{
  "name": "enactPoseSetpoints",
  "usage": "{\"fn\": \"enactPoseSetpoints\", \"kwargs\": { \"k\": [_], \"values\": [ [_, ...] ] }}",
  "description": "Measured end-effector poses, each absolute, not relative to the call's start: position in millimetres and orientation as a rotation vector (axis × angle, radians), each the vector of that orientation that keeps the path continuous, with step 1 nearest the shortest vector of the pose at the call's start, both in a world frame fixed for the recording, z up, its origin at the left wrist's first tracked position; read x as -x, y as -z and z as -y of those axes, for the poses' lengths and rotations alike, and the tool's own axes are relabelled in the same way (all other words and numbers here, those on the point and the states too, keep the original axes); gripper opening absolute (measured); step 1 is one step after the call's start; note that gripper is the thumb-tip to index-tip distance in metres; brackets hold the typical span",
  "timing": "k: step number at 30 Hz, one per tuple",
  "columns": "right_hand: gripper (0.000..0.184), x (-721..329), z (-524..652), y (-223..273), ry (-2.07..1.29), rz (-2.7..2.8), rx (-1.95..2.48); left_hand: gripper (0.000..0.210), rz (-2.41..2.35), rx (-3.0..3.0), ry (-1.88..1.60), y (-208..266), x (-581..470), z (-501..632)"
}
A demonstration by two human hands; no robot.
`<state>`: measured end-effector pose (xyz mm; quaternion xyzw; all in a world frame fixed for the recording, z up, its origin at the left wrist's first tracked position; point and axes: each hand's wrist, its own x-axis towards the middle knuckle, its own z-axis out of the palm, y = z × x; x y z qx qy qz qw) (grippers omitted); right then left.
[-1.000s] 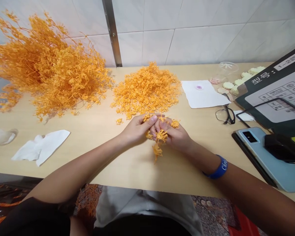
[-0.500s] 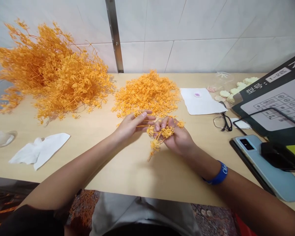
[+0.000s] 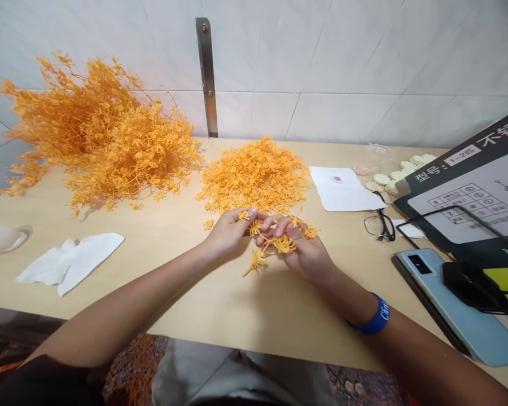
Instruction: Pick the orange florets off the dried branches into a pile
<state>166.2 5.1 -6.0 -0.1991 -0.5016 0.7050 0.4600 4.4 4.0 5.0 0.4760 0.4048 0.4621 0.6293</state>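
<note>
My right hand [image 3: 307,251] is closed around an orange artificial flower sprig [image 3: 283,244], whose small spidery blossoms stick out between and below the fingers. Touching or almost touching it, my left hand [image 3: 231,230] has thumb and fingers pinched together at a small orange blossom [image 3: 244,215]. Whether that blossom is still joined to the sprig I cannot tell. Just beyond both hands lies a heap of loose orange blossoms [image 3: 256,175]. One single blossom [image 3: 209,224] rests on the table left of my left hand.
A large bunch of orange sprigs [image 3: 110,135] stands at the back left of the table [image 3: 220,316]. White tissue [image 3: 74,256] lies at left. On the right are a white paper sheet [image 3: 347,194], glasses [image 3: 379,225], a light blue phone [image 3: 461,310] and a dark printed box [image 3: 461,197].
My left hand has gone from outstretched fingers to a pinch at a blossom, close against my right hand. The sprig's lower end has swung left. The view has tilted slightly upward.
</note>
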Motion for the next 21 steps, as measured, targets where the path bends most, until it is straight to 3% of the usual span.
{"fn": "enactPoseSetpoints", "kwargs": {
  "k": [7, 13, 18, 21],
  "values": [
    [0.038, -170.6, -6.9, 7.2, -1.687, 1.199, 0.593, 0.049, -0.729, -0.836, -0.951, 7.5, -9.0, -2.0],
    [0.036, -170.3, -11.9, 13.5, -1.598, 1.207, 0.628, 0.062, -0.777, -1.009, -0.954, 3.8, -7.9, -1.9],
    [0.036, -170.7, -10.9, 14.4, -1.611, 1.19, 0.681, 0.023, -1.164, -1.596, -0.998, -3.0, 1.6, 0.6],
    [0.035, -172.7, -11.0, 14.6, -1.589, 1.241, 0.764, 0.02, -1.365, -1.824, -1.002, -3.8, 9.1, -1.1]
  ]
}}
